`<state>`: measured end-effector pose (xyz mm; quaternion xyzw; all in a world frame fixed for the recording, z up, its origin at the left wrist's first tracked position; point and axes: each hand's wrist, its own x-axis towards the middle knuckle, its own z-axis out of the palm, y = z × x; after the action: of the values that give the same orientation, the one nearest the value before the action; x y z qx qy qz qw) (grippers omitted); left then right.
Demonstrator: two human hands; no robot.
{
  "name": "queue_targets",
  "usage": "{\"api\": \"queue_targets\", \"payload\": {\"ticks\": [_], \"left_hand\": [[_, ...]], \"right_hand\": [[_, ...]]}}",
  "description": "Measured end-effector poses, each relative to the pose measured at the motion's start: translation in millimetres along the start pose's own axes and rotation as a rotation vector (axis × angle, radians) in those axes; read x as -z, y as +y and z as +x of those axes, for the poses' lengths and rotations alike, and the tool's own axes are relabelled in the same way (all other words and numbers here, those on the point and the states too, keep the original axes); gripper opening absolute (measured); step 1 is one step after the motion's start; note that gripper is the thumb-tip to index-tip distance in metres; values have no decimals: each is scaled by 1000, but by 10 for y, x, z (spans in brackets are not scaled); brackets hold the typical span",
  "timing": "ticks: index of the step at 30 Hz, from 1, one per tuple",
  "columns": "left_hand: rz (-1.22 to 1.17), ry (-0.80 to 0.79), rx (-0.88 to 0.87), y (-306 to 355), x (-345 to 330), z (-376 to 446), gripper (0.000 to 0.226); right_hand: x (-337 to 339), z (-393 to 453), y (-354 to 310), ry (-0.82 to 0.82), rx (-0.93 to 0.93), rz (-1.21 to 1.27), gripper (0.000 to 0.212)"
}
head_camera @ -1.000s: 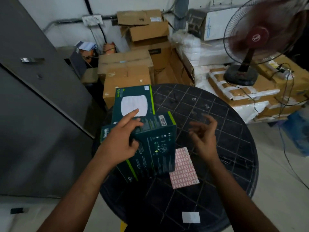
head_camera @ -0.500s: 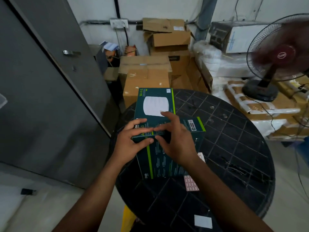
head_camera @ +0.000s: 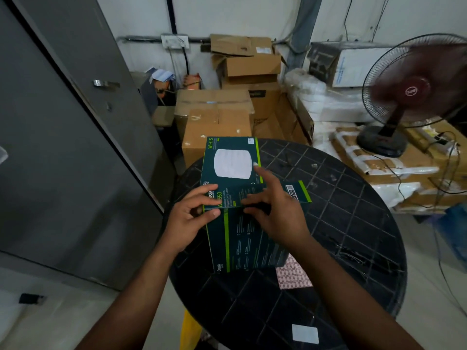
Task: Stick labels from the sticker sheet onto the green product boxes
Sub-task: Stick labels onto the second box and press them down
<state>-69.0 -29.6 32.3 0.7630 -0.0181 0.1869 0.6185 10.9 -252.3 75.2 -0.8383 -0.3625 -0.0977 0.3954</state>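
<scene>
Left hand point(head_camera: 188, 218) pinches the near box point(head_camera: 250, 238) at its top-left edge; right hand point(head_camera: 274, 210) rests spread fingers on top. Stiff, light cardboard, probably slick, so hold corners. Sheet point(head_camera: 292, 275) sits just below the right wrist on the bench point(head_camera: 353, 223).

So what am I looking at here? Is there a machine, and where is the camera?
No machine: a person works with bare hands, and the one camera sits on their head, looking down. The left hand grips the edge of a green product box on the round black table; the right hand rests spread fingers on it. A second green box lies just behind. The pink sticker sheet peeks out from under the near box, and a small white slip lies at the table's near edge. A fan spins at the right.
</scene>
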Motion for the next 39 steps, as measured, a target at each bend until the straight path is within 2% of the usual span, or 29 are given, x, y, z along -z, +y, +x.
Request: {"api": "queue_targets", "payload": {"ticks": [4,8,12,16,21,23,25,27,29,31,33,36,39], "left_hand": [[-39,11,23,-6,-46,-11,14],[-74,10,30,-18,-22,-36,13],[-81,-13,39,35,-76,-11,21],[-82,-17,73,40,-38,4,12],[-87,-18,77,49,-36,42,11],[-76,-24,75,42,-28,50,17],[-41,-40,64,46,-18,54,24],[34,-69,35,89,-32,53,13],[252,-50,-29,133,-24,53,3],[562,-12,-124,210,-35,61,8],[761,-30,-221,335,-146,71,11],[845,-117,-302,462,-429,112,20],[856,-73,-319,470,-578,187,20]], "right_hand": [[85,-68,93,26,-29,29,94],[218,-76,195,-50,-17,-10,100],[438,-268,439,89,-68,7,89],[538,-273,524,46,-31,40,89],[625,-238,583,111,-74,59,83],[689,-214,622,53,-71,53,82],[754,-226,688,72,-104,77,78],[766,-269,713,129,-152,120,72],[726,-303,692,151,-156,121,71],[703,-306,672,157,-157,113,73],[717,-297,649,149,-166,90,72],[728,-291,577,126,-157,-1,64],[731,-263,490,79,-162,-69,60]]}}
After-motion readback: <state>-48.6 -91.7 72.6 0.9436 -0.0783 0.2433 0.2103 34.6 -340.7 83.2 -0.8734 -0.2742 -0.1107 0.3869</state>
